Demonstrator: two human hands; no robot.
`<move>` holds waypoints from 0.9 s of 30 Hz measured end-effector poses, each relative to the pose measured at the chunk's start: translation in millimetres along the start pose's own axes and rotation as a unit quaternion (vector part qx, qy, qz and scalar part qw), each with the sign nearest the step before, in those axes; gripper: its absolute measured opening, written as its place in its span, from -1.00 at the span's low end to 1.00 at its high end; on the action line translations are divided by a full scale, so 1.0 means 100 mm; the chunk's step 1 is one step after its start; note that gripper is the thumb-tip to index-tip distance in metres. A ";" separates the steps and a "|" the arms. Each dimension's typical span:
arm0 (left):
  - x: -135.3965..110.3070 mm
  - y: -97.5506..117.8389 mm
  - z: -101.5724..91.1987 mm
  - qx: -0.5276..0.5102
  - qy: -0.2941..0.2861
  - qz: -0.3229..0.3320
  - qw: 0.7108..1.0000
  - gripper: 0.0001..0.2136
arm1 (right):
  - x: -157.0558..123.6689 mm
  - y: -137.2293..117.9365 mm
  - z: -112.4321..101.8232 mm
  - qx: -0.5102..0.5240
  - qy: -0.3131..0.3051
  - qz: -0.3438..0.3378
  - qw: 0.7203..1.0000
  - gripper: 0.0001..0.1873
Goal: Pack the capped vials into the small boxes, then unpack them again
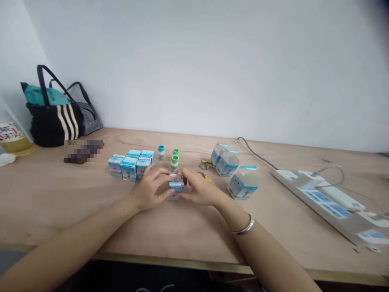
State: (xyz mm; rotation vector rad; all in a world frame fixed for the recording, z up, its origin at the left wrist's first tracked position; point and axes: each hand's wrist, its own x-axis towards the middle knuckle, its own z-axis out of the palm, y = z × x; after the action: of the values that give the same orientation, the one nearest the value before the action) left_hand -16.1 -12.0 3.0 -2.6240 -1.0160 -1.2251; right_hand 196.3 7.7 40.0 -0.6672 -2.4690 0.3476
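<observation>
The boxes (176, 186) are white and blue.

Free room lay along the near tabletop (170, 235) and in the gap between the open boxes (229, 164) and the power strip (322, 197), a cable (258, 153) crossing its rear, whereas closed boxes (129, 165) stood just beyond the left hand (153, 188) and green-capped bottles (174, 162) blocked straight-ahead passage.

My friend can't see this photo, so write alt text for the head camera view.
A person's left hand and right hand touch a small blue and white box on a wooden table. Five similar boxes stand to its left, three bottles with blue or green caps behind it, and three open boxes and a power strip to its right.
</observation>
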 end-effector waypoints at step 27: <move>0.03 -0.29 -0.17 0.221 -0.010 -0.051 0.974 -0.69 | -0.01 0.54 -0.20 -0.438 0.117 0.422 0.785 -0.73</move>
State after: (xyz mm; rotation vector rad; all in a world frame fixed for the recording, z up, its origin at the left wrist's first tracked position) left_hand -43.1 6.1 11.2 -2.2671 -1.2690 -0.8613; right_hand 229.0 54.6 35.6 -2.0544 -1.8311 -0.6095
